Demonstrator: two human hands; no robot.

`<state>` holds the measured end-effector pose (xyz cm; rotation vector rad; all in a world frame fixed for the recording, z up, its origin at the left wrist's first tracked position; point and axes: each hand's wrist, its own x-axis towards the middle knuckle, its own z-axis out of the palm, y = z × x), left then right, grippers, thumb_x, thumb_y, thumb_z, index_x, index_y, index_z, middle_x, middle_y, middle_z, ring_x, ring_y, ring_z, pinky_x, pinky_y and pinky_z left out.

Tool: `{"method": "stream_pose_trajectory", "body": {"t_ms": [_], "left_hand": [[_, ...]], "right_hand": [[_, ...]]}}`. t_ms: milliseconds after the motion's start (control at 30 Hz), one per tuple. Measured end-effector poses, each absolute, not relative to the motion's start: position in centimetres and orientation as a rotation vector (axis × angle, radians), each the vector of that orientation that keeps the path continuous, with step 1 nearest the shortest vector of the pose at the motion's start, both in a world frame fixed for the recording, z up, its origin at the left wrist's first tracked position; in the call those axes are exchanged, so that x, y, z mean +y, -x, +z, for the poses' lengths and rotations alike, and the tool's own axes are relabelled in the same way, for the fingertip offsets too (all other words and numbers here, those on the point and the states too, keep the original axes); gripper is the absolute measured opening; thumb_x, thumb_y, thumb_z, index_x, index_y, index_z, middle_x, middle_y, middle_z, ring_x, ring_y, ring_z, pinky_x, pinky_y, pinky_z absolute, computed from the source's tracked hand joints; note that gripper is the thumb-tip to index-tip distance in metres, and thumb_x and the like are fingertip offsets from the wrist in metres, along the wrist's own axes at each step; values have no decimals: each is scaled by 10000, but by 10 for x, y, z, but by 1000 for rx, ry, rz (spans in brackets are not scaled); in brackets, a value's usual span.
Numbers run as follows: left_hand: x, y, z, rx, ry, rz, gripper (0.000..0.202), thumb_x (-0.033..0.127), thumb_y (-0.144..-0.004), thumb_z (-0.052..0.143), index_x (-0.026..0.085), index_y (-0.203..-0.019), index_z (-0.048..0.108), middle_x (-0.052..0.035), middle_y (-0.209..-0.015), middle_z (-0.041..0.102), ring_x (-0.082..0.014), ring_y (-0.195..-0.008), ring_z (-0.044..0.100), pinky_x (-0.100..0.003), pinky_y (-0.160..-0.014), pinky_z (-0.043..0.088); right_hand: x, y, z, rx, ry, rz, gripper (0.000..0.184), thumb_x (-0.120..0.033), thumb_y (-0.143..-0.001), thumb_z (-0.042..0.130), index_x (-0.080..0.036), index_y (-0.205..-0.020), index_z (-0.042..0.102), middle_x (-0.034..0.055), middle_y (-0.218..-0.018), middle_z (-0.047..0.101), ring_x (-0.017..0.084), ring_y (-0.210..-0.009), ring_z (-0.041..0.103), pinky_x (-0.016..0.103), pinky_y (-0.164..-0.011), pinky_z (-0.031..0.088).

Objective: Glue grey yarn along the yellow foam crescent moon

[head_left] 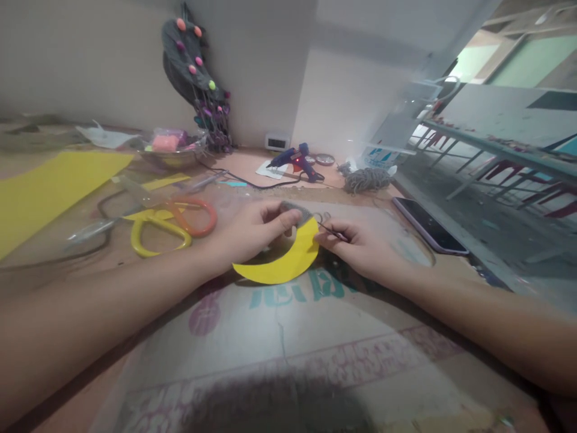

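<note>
Printed sheet (270,355): lay nearest of all, flat on the worktop (246,162), pale with teal characters and a purplish patterned band, partly in shadow.
Yellow crescent (288,261): was between the two hands, above the sheet; I could not tell whether its lower edge touched. It looked smooth, bright and cleanly cut, broad in the belly.
Grey covering (303,211): wrapped its farther end, yarn-like from where I stood; the rest showed bare yellow.
Bare tip (238,268): pointed left, narrow and sharp.
Long axis: bowed from that tip out to the right, then back up to the grey end; the hollow faced the left hand's side, the bulge near and right.
Left hand (270,222): its grip pinched the grey end, thumb on top.
Right hand (347,239): its grip pinched a thin dark strand (328,229) beside the outer edge.
Farther back: a blue glue gun (295,157) stood near a bundle of grey yarn (367,179).
</note>
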<state>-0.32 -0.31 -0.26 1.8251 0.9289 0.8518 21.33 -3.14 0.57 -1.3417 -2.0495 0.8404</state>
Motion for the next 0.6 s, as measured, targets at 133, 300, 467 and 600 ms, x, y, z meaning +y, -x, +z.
{"method": "stream_pose_trajectory", "body": {"t_ms": [133,300,467,600], "left_hand": [[-3,3,-5,1015,-1839,800,360,513,-838,595,162,-770,641,-26,-706,660,-132,-612,583,-233,-532,420],[-3,2,-8,973,-1811,795,351,488,-856,573,163,-743,645,-20,-673,638,-122,-590,547,-237,-544,414],[-6,2,-4,897,-1793,755,338,429,-890,528,166,-690,600,0,-619,566,-105,-556,492,-231,-542,390],[-8,1,2,861,-1731,849,347,417,-918,489,161,-703,583,-2,-650,566,-98,-580,499,-220,-559,400]], "right_hand": [[-33,-212,10,-1980,1382,858,277,-434,-854,535,-191,-744,607,-11,-643,524,126,-575,461,247,-522,365],[-31,-213,10,-1962,1405,886,247,-405,-852,539,-190,-790,643,10,-711,603,143,-628,527,260,-568,418],[-31,-211,12,-1981,1400,871,244,-406,-855,547,-196,-766,631,9,-686,598,149,-623,531,265,-565,426],[-32,-209,17,-1985,1411,827,240,-389,-857,555,-205,-709,601,-3,-626,559,140,-579,511,258,-533,407]]}}
